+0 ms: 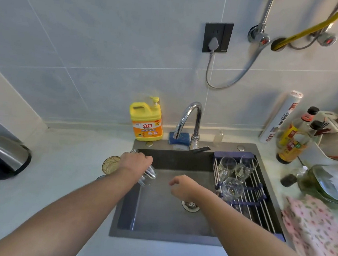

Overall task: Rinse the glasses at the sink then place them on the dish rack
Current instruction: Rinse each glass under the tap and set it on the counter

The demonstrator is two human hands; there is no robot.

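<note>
My left hand (135,162) grips a clear ribbed glass (147,177), tilted over the left edge of the dark sink (157,213). My right hand (181,186) hovers over the middle of the basin with loosely curled fingers and holds nothing. The chrome faucet (189,121) arches over the back of the sink; I see no water stream. A roll-up dish rack (259,207) spans the sink's right side and carries three clear glasses (232,188). Another glass with a patterned rim (110,164) stands on the counter left of the sink.
A yellow dish-soap jug (146,122) and a blue sponge (178,139) sit behind the sink. An electric kettle (2,155) is at far left. Sauce bottles (293,141), a foil roll (280,118), stacked plates (329,187) and a floral cloth (315,230) crowd the right counter.
</note>
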